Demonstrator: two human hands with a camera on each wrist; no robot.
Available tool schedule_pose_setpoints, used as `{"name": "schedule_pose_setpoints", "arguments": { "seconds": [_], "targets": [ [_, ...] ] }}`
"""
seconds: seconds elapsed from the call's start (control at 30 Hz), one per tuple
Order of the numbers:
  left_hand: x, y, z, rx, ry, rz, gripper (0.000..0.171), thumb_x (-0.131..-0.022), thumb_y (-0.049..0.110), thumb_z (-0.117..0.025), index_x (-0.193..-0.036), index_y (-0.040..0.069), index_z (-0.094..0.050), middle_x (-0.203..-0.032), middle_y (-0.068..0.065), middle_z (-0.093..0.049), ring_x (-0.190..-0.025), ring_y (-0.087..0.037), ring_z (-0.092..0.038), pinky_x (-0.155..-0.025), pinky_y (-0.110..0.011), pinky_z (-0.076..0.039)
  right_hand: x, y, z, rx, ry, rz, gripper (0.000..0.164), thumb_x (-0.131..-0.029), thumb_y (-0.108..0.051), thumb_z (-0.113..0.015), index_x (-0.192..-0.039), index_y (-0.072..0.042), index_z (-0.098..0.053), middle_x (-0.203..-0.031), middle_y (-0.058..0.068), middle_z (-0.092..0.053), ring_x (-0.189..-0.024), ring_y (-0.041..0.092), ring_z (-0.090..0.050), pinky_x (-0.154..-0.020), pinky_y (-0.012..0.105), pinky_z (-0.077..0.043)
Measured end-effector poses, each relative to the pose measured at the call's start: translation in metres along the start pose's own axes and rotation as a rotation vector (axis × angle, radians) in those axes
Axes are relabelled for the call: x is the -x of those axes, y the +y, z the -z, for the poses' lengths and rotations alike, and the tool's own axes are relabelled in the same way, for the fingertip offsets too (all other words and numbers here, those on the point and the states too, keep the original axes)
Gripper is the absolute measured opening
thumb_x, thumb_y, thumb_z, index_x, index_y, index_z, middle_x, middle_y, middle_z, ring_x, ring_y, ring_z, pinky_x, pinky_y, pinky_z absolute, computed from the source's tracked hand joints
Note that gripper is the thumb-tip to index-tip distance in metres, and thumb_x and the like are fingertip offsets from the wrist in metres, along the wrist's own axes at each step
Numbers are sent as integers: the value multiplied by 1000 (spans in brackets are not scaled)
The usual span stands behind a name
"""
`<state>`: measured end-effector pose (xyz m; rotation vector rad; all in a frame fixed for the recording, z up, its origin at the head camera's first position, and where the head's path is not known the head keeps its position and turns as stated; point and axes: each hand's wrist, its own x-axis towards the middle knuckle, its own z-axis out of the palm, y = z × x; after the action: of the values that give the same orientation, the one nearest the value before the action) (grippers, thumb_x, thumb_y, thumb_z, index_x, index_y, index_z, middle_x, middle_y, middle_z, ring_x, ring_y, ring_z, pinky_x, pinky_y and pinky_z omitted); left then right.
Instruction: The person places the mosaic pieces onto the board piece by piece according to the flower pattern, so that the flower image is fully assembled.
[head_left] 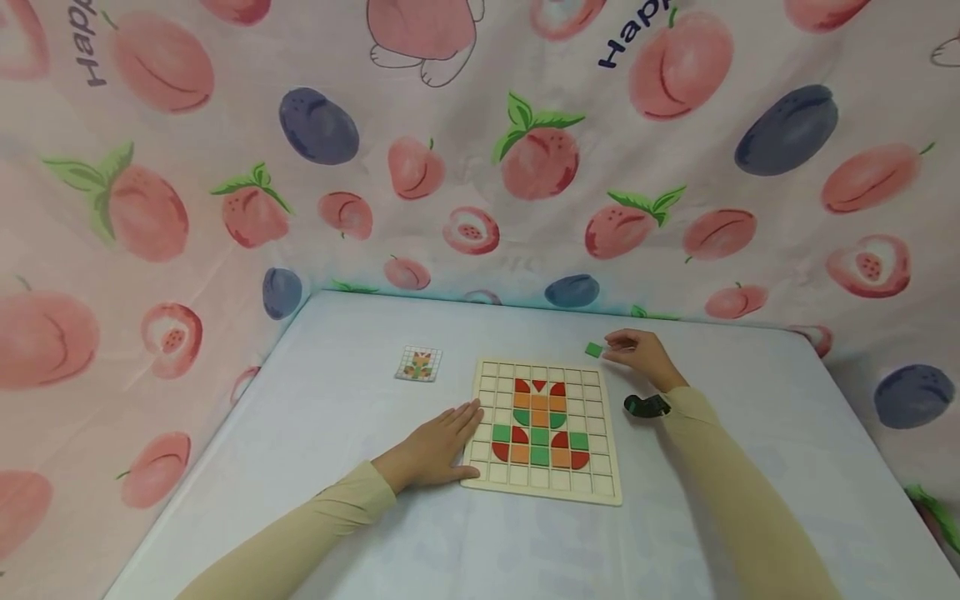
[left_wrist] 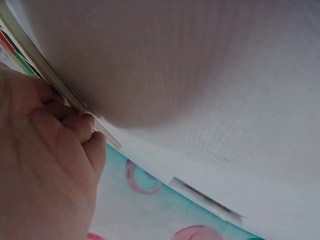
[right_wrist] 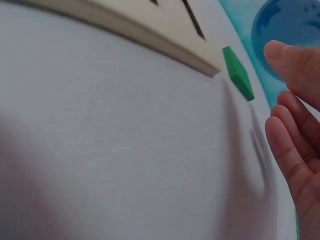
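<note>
A pale wooden grid board (head_left: pixel 596 485) lies on the table, filled in its middle with red, orange and green tiles that form a flower-like pattern. Against its left edge rests my left hand (head_left: pixel 441 443), fingers extended; in the left wrist view my left hand (left_wrist: pixel 47 150) touches the board's side (left_wrist: pixel 75 102). Beyond the board's far right corner lies a single green square tile (head_left: pixel 594 350). My right hand (head_left: pixel 639 356) is just right of it, holding nothing. The right wrist view has the green tile (right_wrist: pixel 238 74) apart from my right hand (right_wrist: pixel 300 145), whose thumb and fingers are separated.
A small pattern card (head_left: pixel 418 364) with a similar coloured flower lies left of the board. The black wrist camera (head_left: pixel 647 406) is under my right wrist. A fruit-printed cloth (head_left: pixel 465 167) rises behind the white table (head_left: pixel 352 333) and at its left.
</note>
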<state>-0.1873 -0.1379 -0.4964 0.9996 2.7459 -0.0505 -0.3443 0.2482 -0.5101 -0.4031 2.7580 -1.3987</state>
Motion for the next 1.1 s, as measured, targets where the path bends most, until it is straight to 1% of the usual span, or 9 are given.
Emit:
{"name": "schedule_pose_setpoints", "arguments": {
  "seconds": [0.1, 0.17, 0.33, 0.43, 0.53, 0.7, 0.87, 0.97, 1.1],
  "targets": [
    [0, 0, 0, 1, 5, -2, 90, -90, 64, -41, -151, 3, -14, -159, -12, -10, -147, -24, -15, -118, -36, -23, -9, 5, -5, 12, -12, -28, 39, -81, -16, -74, -114, 2, -64, -109, 22, -65, -90, 17, -63, -76, 24, -53],
    [0, 0, 0, 1, 4, -1, 90, -90, 64, -41, -151, 3, -14, -159, -12, -10, -147, -24, -16, -118, -36, -23, -13, 6, -7, 36, -19, -63, 39, -79, -15, -75, -114, 1, -64, -109, 21, -66, -91, 18, -62, -75, 22, -52],
    [1, 0, 0, -3, 2, 3, 90, -90, 64, -41, -151, 3, -15, -159, -12, -11, -147, -24, -16, -118, -36, -23, -18, 5, -10, 111, -48, -100, 39, -78, -18, -76, -111, 0, -66, -106, 18, -66, -91, 23, -60, -77, 28, -50],
    [1, 0, 0, -5, 1, 5, 90, -90, 64, -41, -151, 3, -15, -159, -12, -11, -147, -24, -16, -118, -36, -23, -20, 3, -11, 142, -60, -83, 36, -78, -18, -76, -108, 0, -67, -101, 17, -66, -88, 23, -59, -76, 31, -49],
    [1, 0, 0, -5, -1, 7, 90, -90, 64, -40, -151, 4, -14, -159, -12, -10, -147, -23, -16, -119, -36, -22, -23, 2, -12, 170, -61, -81, 32, -79, -17, -76, -105, 0, -69, -93, 14, -66, -82, 21, -57, -73, 29, -47],
    [1, 1, 1, -2, -9, 10, 90, -90, 64, -40, -151, 4, -14, -159, -12, -9, -147, -23, -15, -119, -36, -21, -23, 1, -13, 211, -75, -54, 28, -78, -15, -75, -101, 1, -70, -85, 11, -65, -76, 17, -55, -68, 26, -45],
    [1, 2, 1, 1, -8, 10, 89, -90, 64, -41, -151, 4, -14, -159, -12, -10, -147, -23, -15, -119, -36, -21, -21, 5, -10, 220, -92, -19, 26, -78, -13, -74, -98, 2, -70, -84, 11, -66, -75, 16, -56, -68, 27, -47],
    [1, 2, 2, 1, -2, 9, 89, -90, 63, -41, -151, 3, -15, -159, -12, -11, -147, -23, -16, -119, -36, -22, -18, 8, -9, 219, -104, -24, 26, -78, -15, -74, -98, 0, -69, -85, 10, -66, -76, 16, -56, -69, 27, -48],
    [2, 2, 1, -10, 0, 14, 89, -90, 64, -41, -151, 4, -15, -159, -11, -11, -147, -23, -16, -118, -35, -22, -8, 2, -6, 199, -109, 0, 26, -77, -12, -74, -99, 1, -68, -86, 10, -66, -76, 16, -56, -70, 28, -49]
  ]
}}
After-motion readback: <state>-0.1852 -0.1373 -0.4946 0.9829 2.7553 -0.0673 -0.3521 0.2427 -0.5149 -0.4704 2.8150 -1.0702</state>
